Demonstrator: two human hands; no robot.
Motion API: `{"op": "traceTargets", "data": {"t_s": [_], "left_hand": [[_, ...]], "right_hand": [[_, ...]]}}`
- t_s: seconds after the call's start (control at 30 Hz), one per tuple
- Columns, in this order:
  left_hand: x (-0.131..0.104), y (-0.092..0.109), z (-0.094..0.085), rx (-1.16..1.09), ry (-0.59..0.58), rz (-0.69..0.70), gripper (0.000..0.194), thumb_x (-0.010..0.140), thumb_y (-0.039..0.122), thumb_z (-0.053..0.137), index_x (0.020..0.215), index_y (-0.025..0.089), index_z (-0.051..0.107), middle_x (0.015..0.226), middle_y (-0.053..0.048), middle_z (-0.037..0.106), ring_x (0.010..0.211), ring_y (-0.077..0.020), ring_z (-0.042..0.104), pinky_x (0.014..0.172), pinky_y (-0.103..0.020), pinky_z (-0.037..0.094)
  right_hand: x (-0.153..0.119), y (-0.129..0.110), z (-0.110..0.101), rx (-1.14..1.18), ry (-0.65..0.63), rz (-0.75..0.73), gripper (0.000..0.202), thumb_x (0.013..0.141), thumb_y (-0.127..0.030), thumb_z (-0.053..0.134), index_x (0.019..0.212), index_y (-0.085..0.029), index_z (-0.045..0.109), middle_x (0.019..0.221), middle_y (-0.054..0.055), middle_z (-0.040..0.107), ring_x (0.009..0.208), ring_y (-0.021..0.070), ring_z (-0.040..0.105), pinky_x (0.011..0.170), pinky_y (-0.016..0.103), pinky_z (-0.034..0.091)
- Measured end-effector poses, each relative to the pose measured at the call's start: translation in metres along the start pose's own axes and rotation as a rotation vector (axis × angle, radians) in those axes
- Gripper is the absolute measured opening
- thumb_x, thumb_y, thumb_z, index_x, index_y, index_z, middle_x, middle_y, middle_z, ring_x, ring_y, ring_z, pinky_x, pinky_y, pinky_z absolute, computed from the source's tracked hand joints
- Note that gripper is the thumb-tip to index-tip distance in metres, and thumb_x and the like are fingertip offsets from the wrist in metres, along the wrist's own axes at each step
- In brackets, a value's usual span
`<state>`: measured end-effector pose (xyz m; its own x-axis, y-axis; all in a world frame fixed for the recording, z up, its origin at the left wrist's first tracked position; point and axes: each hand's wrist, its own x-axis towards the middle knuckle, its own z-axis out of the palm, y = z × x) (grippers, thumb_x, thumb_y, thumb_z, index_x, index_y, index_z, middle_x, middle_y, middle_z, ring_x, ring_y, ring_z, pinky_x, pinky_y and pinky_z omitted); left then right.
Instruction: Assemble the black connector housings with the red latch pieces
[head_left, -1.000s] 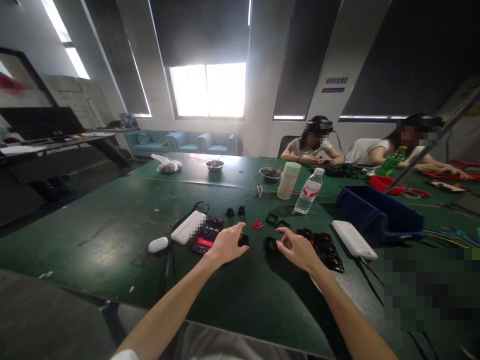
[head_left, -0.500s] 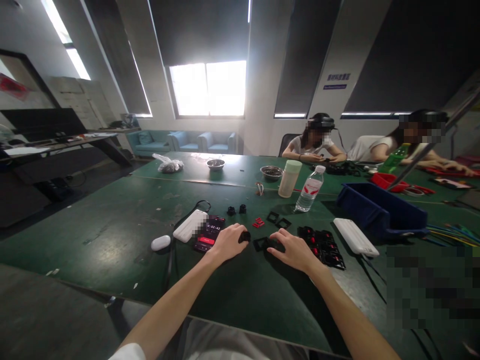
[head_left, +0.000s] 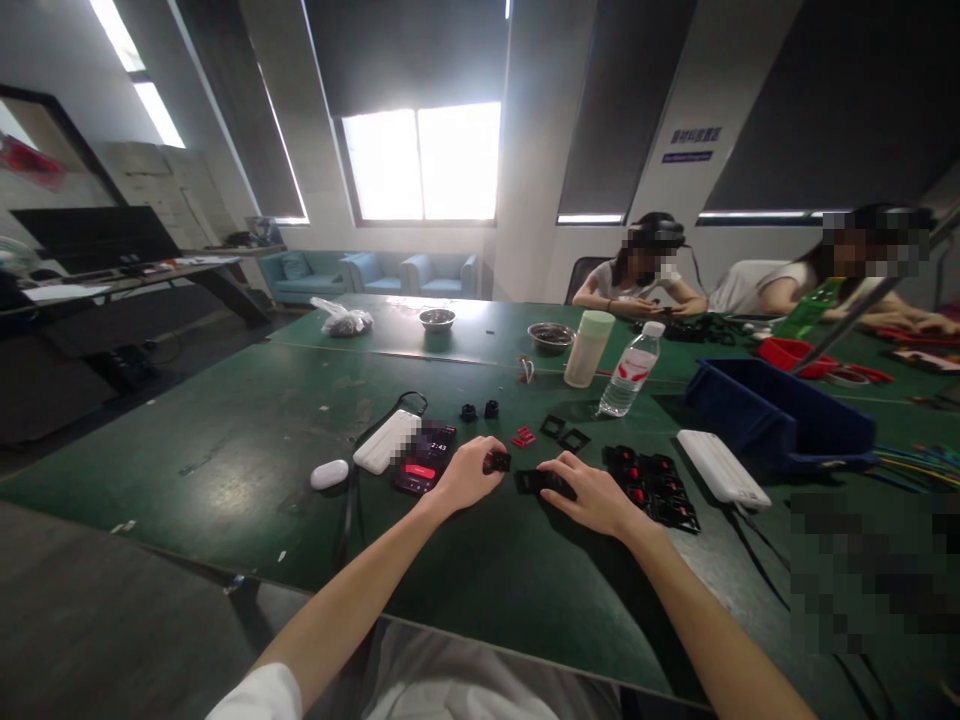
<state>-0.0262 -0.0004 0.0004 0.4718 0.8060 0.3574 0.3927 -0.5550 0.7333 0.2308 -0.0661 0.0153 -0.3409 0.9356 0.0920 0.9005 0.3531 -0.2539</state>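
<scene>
While blue armchairs stand beyond the scuffed green table, the left hand pinches a black part; the right hand has an unclear grip.

Green table, black-red parts, phone, blue bin

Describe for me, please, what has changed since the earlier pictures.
The left hand has drawn its fingers in around a small black part, which now shows red. The right hand has lowered its fingers beside the black frame, which has shifted slightly left. The loose red pieces and blue bin stayed put.
</scene>
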Motion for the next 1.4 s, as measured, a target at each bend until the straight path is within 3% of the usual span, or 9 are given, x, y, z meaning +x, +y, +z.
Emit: {"op": "traceTargets", "data": {"t_s": [0.23, 0.5, 0.77, 1.0, 1.4], "left_hand": [[0.006, -0.005, 0.006, -0.269, 0.040, -0.182, 0.029, 0.075, 0.009, 0.075, 0.102, 0.017, 0.071, 0.093, -0.002, 0.076, 0.081, -0.0148, 0.070, 0.077, -0.025, 0.056], [0.007, -0.012, 0.009, -0.389, 0.047, -0.209, 0.032, 0.074, 0.008, 0.075, 0.105, 0.014, 0.069, 0.088, -0.002, 0.075, 0.080, -0.0144, 0.071, 0.078, -0.026, 0.056], [0.005, 0.000, 0.016, -0.540, -0.011, -0.262, 0.041, 0.070, 0.000, 0.073, 0.109, 0.013, 0.071, 0.093, -0.006, 0.077, 0.082, -0.0163, 0.072, 0.081, -0.029, 0.057], [0.003, 0.003, 0.027, -0.588, -0.066, -0.198, 0.044, 0.067, -0.004, 0.067, 0.107, 0.013, 0.071, 0.098, -0.007, 0.077, 0.086, -0.0173, 0.074, 0.084, -0.031, 0.058], [0.003, 0.009, 0.026, -0.655, -0.086, -0.217, 0.042, 0.067, 0.002, 0.078, 0.107, 0.013, 0.073, 0.099, -0.006, 0.078, 0.090, -0.0197, 0.074, 0.087, -0.033, 0.057]], "right_hand": [[-0.001, 0.004, 0.000, 0.035, 0.085, -0.006, 0.029, 0.097, -0.045, 0.062, 0.117, -0.024, 0.065, 0.119, 0.008, 0.068, 0.098, 0.0251, 0.073, 0.082, 0.036, 0.055], [-0.005, 0.000, -0.004, 0.046, 0.318, -0.005, 0.032, 0.096, -0.045, 0.062, 0.121, -0.024, 0.063, 0.129, 0.010, 0.067, 0.101, 0.0274, 0.073, 0.083, 0.039, 0.058], [-0.007, -0.019, -0.005, 0.137, 0.518, -0.108, 0.033, 0.098, -0.043, 0.060, 0.125, -0.025, 0.063, 0.123, 0.012, 0.067, 0.097, 0.0254, 0.071, 0.078, 0.038, 0.060], [-0.007, -0.027, 0.000, 0.154, 0.543, -0.196, 0.031, 0.099, -0.042, 0.061, 0.125, -0.024, 0.061, 0.121, 0.011, 0.068, 0.096, 0.0238, 0.072, 0.078, 0.035, 0.061], [-0.007, -0.029, -0.001, 0.157, 0.492, -0.154, 0.033, 0.098, -0.041, 0.060, 0.127, -0.026, 0.063, 0.123, 0.011, 0.069, 0.093, 0.0242, 0.073, 0.077, 0.037, 0.062]]}}
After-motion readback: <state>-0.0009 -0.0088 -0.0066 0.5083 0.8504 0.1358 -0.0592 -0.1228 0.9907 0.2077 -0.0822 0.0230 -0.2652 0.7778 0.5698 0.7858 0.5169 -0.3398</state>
